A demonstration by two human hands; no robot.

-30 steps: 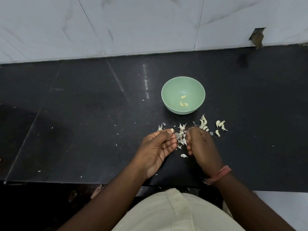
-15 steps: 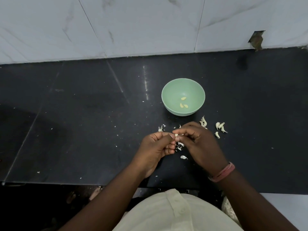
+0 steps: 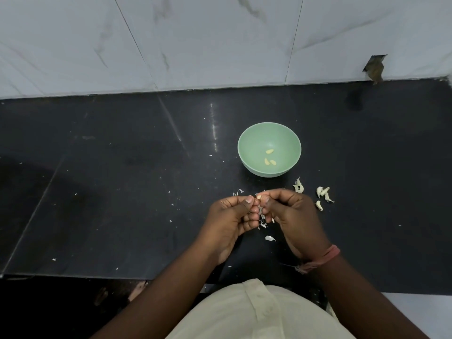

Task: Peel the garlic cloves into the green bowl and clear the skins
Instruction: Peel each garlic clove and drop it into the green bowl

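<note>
Peeling under way: left hand (image 3: 230, 217) and right hand (image 3: 291, 214) both pinching one garlic clove (image 3: 259, 197) above the counter (image 3: 122, 192). Sitting peeled in green bowl (image 3: 247, 152): three cloves (image 3: 269, 157). Waiting right of the hands: unpeeled cloves (image 3: 322, 193). Lying uncleared: skins (image 3: 264, 223).

Both hands (image 3: 263, 216) pinch garlic clove (image 3: 258, 197) betw. fingertips, nr green bowl (image 3: 247, 157).
</note>
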